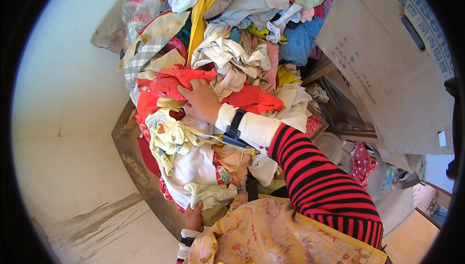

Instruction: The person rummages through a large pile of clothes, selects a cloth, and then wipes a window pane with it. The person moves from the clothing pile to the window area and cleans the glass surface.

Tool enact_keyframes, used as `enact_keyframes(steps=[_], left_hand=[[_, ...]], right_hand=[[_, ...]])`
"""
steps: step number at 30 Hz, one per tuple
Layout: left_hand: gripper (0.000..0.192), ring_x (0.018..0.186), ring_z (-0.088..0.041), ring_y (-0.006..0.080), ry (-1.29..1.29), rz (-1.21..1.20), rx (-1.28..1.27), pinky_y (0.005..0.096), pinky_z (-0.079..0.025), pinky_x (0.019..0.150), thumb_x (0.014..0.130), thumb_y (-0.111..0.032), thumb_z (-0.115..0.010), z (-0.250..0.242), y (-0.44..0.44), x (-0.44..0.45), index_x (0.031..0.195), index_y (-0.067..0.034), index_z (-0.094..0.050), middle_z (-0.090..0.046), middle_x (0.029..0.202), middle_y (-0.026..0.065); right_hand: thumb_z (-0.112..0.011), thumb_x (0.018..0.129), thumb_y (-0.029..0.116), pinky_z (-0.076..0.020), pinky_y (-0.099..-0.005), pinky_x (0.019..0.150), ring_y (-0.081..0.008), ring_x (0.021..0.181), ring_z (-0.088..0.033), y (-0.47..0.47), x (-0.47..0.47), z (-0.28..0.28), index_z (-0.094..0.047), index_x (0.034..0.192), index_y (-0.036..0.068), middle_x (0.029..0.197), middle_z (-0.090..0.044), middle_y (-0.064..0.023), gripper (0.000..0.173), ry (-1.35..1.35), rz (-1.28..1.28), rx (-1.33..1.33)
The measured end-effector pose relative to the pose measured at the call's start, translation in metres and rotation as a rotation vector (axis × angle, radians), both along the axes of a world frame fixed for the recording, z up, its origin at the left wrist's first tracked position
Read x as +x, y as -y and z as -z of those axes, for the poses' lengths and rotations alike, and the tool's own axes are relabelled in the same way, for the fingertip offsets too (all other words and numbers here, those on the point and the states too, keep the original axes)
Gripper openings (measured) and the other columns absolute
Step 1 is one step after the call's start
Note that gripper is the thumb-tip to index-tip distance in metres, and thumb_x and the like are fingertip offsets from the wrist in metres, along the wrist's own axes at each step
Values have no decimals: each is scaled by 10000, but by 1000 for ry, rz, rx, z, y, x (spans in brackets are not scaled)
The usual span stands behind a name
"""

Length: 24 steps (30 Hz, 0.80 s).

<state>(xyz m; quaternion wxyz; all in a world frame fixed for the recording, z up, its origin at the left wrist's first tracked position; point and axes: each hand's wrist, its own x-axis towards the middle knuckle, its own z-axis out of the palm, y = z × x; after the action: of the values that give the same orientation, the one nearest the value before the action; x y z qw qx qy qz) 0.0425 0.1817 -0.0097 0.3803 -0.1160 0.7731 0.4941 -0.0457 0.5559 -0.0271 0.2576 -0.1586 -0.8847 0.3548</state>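
Observation:
A large heap of mixed clothes and cloths fills the space before me. My right hand [201, 100], reaching across from the right, grips a bright red cloth [170, 82] in the middle of the heap. Low in the view my left hand [194, 217] holds a pale green cloth [210, 195] near my body. Between the hands lie a small pale yellow garment [161, 129] with a printed figure and a white cloth [192, 164]. Just beyond my right hand is a crumpled cream cloth [221, 50]. My right fingertips are partly hidden.
A big cardboard box [367, 57] with printed writing leans in on the right. Left of the heap stands a pale wall [65, 82] above a dark ledge [134, 158]. A clear plastic bag [138, 17] lies at the back left, and a round lid [328, 148] sits below the box.

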Motion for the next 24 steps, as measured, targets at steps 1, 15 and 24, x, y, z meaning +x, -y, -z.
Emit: enact_keyframes(steps=[1, 15, 24], left_hand=[[319, 918, -600, 173, 40, -23, 73, 309, -487, 815, 858, -103, -600, 0, 0, 0, 1160, -6, -569, -626, 1038, 65], [428, 896, -616, 182, -176, 221, -266, 318, -467, 804, 829, -299, -618, -20, -21, -1, 1114, 20, -617, -672, 963, 124], [399, 803, -615, 151, -103, 158, -388, 291, -486, 726, 814, -238, -662, 29, 31, -15, 1097, 39, -610, -670, 929, 86]], right_hand=[[-689, 704, 231, -419, -456, 864, -369, 1050, -459, -2, 6, -1, -545, 1226, 105, 1145, -479, -196, 556, -77, 30, 47], [-749, 632, 266, -402, -453, 944, -431, 1105, -467, -264, 60, 110, -415, 1310, 44, 1214, -454, -287, 788, -169, 895, -163], [-771, 715, 455, -296, -405, 1052, -244, 1300, -338, -331, -26, 118, -137, 1467, 64, 1436, -355, -103, 1059, -716, 589, -1029]])
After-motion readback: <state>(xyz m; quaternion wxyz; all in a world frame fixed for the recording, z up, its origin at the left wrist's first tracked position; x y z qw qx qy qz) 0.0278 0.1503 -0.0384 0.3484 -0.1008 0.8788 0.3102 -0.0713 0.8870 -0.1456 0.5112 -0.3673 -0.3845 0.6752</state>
